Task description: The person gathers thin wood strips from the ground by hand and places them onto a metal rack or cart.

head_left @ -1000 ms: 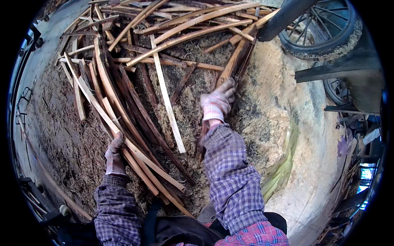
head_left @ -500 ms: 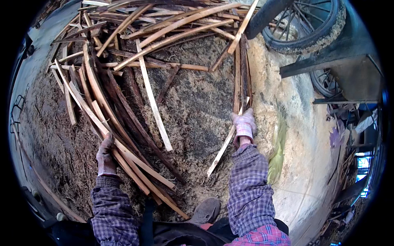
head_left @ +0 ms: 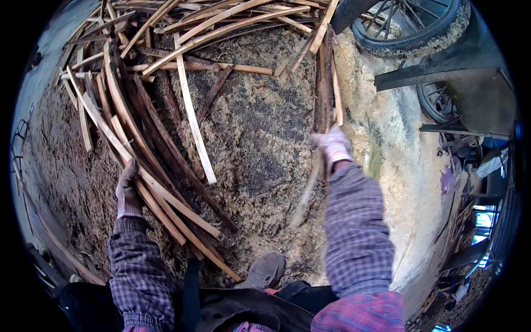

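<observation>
My left hand, in a knitted work glove, is closed around a bundle of long, thin wood strips that slant from upper left down towards my feet. Dark, bark-covered strips lie just right of that bundle. Over on the right, my gloved right hand is closed around several wood strips, dark and pale, that stretch away from me. A pale strip, smeared by motion, hangs out below this hand. Its fingertips are partly hidden.
A heap of crossed wood strips spreads along the far side. One pale strip lies alone on the sawdust-covered ground. A spoked wheel and a metal frame stand at far right. My shoe shows below.
My right hand has moved slightly right and away, and the pale strip under it has swung. My left hand keeps its hold on its bundle. The whole view has shifted a little.
</observation>
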The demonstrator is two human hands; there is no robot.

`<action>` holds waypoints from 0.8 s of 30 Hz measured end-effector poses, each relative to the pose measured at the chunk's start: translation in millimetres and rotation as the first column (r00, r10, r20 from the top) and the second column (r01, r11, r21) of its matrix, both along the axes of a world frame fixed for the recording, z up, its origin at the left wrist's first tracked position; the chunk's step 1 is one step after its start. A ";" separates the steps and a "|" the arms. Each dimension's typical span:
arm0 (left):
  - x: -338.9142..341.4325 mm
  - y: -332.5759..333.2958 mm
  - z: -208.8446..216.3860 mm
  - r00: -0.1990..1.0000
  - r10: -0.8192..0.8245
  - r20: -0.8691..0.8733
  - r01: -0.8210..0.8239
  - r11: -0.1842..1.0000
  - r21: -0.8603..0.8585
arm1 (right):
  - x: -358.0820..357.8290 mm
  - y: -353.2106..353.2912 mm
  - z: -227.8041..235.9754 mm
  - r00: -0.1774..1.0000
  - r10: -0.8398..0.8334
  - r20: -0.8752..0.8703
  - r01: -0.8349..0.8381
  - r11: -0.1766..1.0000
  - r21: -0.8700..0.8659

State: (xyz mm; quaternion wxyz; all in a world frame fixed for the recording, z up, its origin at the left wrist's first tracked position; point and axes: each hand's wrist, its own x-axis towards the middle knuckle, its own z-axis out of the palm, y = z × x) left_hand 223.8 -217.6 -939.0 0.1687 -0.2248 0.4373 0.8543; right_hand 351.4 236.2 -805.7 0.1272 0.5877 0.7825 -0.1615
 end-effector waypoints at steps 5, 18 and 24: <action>7.4 -11.3 14.3 0.999 -0.048 0.017 0.050 0.990 -0.134 | 86.6 -6.0 89.8 0.974 0.168 -0.155 -0.223 0.847 -0.483; 0.5 -1.1 21.6 0.995 -0.096 0.034 0.100 0.980 -0.173 | 196.8 -158.6 19.2 0.696 -0.453 -0.557 -0.264 0.560 -0.785; 7.3 18.5 46.6 0.985 -0.090 0.146 0.115 0.978 -0.174 | -7.8 -172.5 15.6 0.390 0.393 -0.833 -0.843 0.516 -0.151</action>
